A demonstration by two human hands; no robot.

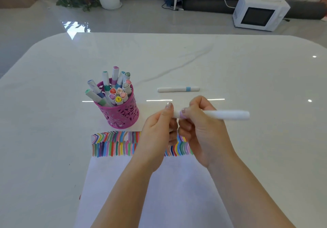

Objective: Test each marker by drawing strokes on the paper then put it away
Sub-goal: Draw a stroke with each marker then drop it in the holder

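I hold the marker (224,115) in the air over the far edge of the paper (159,192), above the rows of coloured test strokes. Its long axis runs level, left to right across my view. My right grip (200,127) is clamped round the barrel just right of the lilac band, and most of the white barrel projects to the right beyond it. My left grip (159,127) is curled round the short end left of the band, which I take to be the cap; the tip itself is hidden inside my fingers. The two grips sit nearly knuckle to knuckle, so any cap travel must run along the axis: left grip moving left, right grip holding steady. I cannot tell whether the cap is coming off or going on. The pink holder (122,114), full of markers, stands left of both grips just beyond the paper, so the left grip is nearer to it. A second marker with a blue band (178,89) lies flat on the worktop (247,68) beyond my hands, parallel to the held one.
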